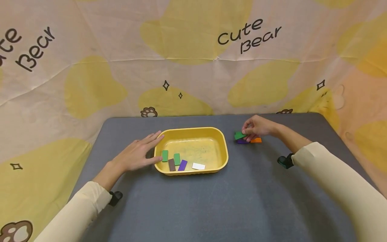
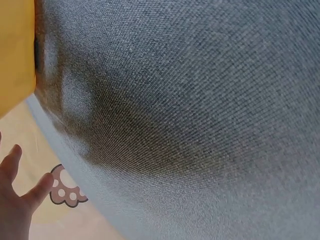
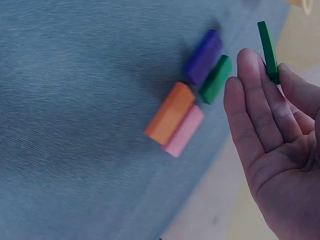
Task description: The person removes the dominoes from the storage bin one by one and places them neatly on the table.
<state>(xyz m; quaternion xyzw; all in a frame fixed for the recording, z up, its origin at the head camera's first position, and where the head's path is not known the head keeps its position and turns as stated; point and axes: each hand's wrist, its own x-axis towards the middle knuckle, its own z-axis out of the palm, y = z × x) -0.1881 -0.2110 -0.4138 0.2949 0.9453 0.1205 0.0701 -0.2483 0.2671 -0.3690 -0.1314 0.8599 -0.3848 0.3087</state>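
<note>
My right hand (image 1: 258, 127) pinches a green block (image 3: 268, 52) between thumb and forefinger, above the right part of the table. Below it lie a purple block (image 3: 203, 57), a second green block (image 3: 216, 80), an orange block (image 3: 171, 114) and a pink block (image 3: 184, 131). My left hand (image 1: 137, 154) is at the left rim of a yellow basin (image 1: 222, 148), its fingers spread and fairly straight. Inside the basin are two green blocks (image 1: 176, 159), a brown block (image 1: 171, 165), a purple block (image 1: 182, 165) and a white block (image 1: 198, 166).
A grey cloth-covered table (image 1: 193, 205) carries everything. Behind it hangs a patterned curtain (image 1: 193, 74) with printed words and paw prints. Dark wrist-worn devices (image 1: 115, 198) show at both sleeves.
</note>
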